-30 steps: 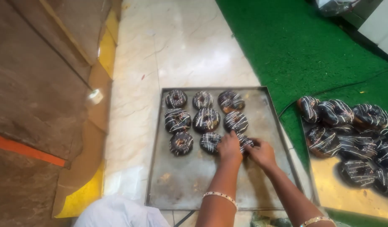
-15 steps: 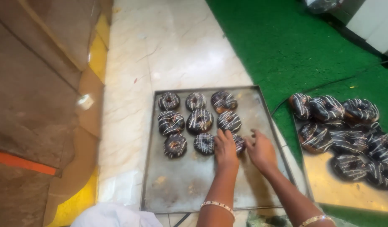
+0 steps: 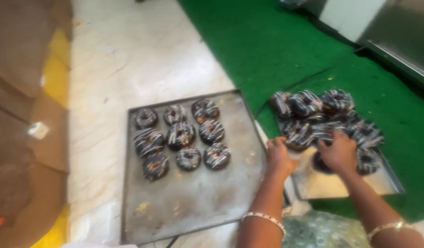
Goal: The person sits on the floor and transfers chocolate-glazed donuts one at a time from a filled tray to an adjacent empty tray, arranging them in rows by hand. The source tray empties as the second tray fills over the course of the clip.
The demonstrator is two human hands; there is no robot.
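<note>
Landmark: large flat grey metal baking tray lying on the pale marble floor; all places below are given relative to it.
Doughnuts on landmark tray: nine round chocolate-glazed doughnuts with white icing stripes, set in three rows of three in the tray's far left part; the near half of the tray is bare metal with crumbs.
Second tray: smaller grey metal tray, just right of the landmark tray, lying partly on the green artificial-turf mat.
Doughnuts on second tray: a crowded pile of the same dark striped doughnuts, at the far end of that tray; its near end is bare.
Left hand: left hand sits at the landmark tray's right edge, fingers curled loosely, fingertips against a doughnut at the near-left of the pile; whether it grips the doughnut cannot be told from the blur.
Right hand: right hand is right of the landmark tray, over the pile, palm down, fingers bent onto a doughnut; a firm hold cannot be confirmed.
Wrists: a beaded bracelet on the left, a thin gold bangle on the right.
Left of landmark tray: brown cardboard sheets with a yellow edge.
</note>
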